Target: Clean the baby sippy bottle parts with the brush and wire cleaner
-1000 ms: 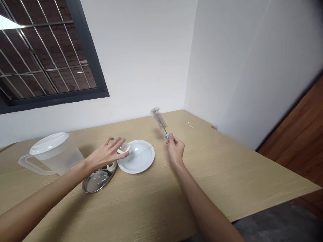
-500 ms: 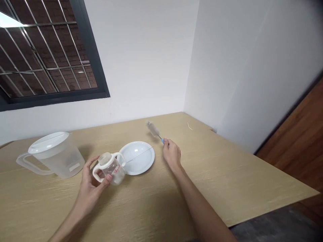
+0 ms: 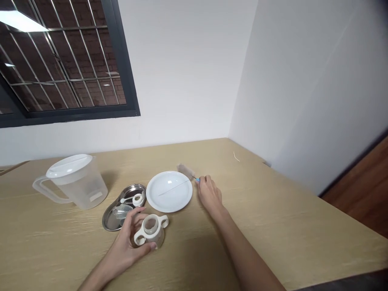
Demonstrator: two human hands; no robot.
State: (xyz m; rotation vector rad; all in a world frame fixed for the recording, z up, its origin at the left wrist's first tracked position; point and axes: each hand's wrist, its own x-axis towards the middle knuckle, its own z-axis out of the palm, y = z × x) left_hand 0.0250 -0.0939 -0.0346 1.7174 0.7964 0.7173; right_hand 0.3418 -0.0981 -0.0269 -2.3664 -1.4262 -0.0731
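Observation:
My left hand point(image 3: 133, 238) is closed round a small clear baby bottle point(image 3: 159, 239) with a white two-handled collar; its uncapped mouth faces up toward me. In my right hand point(image 3: 209, 194) is the blue handle of a bottle brush point(image 3: 186, 170), whose pale bristle head points up and left, just beyond the plate's far right rim. Between the hands and a little farther back lies a white plate point(image 3: 154, 202) with a thin wire-like straw brush point(image 3: 174, 188) across it.
Left of the plate, a kidney-shaped metal tray point(image 3: 108, 222) holds a white ring cap and clear plastic parts. A lidded translucent pitcher point(image 3: 81, 188) stands at the left. Toward the back right corner lies a thin pale strip point(image 3: 236, 157). White walls and a barred window border the table.
The bottle has come lower and nearer to me, its mouth tipped toward me, uncovering the metal tray. The bottle brush has lowered toward the plate. The view has shifted slightly left.

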